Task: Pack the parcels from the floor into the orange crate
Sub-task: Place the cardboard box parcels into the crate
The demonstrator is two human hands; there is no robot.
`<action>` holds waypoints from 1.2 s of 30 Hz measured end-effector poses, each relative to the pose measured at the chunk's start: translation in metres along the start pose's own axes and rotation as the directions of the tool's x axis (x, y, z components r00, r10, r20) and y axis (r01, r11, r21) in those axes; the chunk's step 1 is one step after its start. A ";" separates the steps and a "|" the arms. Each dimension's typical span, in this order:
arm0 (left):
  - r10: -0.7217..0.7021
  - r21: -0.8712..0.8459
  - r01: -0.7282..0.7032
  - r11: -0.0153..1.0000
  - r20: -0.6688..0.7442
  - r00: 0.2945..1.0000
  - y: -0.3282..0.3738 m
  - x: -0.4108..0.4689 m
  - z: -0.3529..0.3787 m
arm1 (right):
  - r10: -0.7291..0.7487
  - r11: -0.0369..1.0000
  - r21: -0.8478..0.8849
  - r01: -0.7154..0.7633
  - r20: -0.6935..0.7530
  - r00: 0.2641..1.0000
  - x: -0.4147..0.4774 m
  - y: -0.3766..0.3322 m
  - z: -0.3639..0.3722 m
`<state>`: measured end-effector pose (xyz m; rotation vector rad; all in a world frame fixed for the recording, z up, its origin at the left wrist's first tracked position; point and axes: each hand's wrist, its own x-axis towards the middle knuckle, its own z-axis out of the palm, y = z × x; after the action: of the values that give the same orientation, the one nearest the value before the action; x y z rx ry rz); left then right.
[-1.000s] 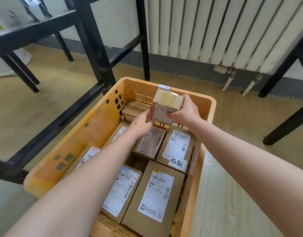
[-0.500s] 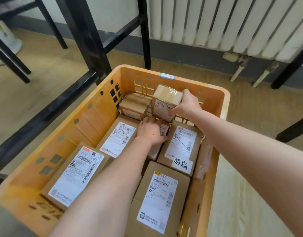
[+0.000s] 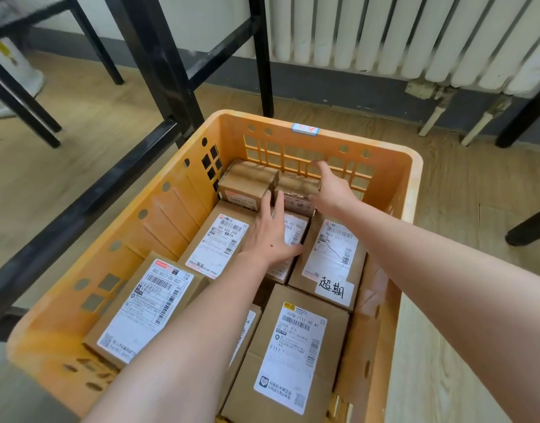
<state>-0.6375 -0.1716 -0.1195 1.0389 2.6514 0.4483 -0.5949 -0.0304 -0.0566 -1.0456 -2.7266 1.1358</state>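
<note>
1. Head view, hands: both hands were inside the orange crate (image 3: 393, 166), at its far end. Left hand (image 3: 270, 236) lay flat, fingers spread, palm down on a labelled parcel, clamped on nothing. Right hand (image 3: 334, 190) was open, fingers splayed, resting against the small right parcel (image 3: 297, 187) at the far wall; touching it, not gripping it.
2. Key relation: that small right parcel sat straight ahead of both hands, against the far wall, touching the small left parcel (image 3: 245, 186) in the far-left corner. Its long axis ran along the far wall. Right hand was nearer and already on it; left hand sat just short of it, fingertips near its front face.
3. Judgement: parcel looked seated; next move would likely be withdrawing both hands. No more parcels visible on the wood floor (image 3: 79, 141) in this view, so I can't tell how many remain.
4. Count, parcels visible in crate: eight. Two small ones at the far wall, three in the middle row (centre one mostly under the left hand), three near the near edge (middle one largely hidden by the left forearm).
5. Count, other: one crate, two hands, one radiator (image 3: 415, 35), black frame legs (image 3: 158, 65) beside the crate's left wall.
</note>
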 end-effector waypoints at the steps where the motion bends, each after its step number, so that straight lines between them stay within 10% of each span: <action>1: 0.030 0.041 -0.028 0.999 -0.034 0.999 0.000 0.000 -0.002 | -0.014 0.999 -0.035 0.014 0.000 1.000 -0.001 0.000 -0.001; 17: 0.100 0.362 -0.126 0.924 0.089 0.991 0.027 0.020 -0.035 | -0.184 0.949 -0.255 0.184 0.022 0.983 -0.037 -0.005 -0.056; 24: -0.062 -0.130 0.012 0.991 -0.386 0.921 0.083 -0.002 -0.061 | -0.382 0.898 -0.311 0.312 -0.198 0.903 -0.090 0.019 -0.088; 30: 0.228 -0.075 -0.306 0.949 -0.508 0.831 0.148 -0.029 -0.085 | -0.397 0.909 -0.305 0.286 -0.419 0.817 -0.135 0.041 -0.107; 36: 0.571 0.182 -0.543 0.820 -0.325 0.754 0.225 -0.065 -0.073 | -0.248 0.951 -0.275 0.138 -0.417 0.875 -0.199 0.082 -0.131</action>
<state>-0.4787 -0.0737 0.0396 1.9657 2.6243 0.7238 -0.3605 -0.0225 0.0347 -0.8858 -2.5490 0.4683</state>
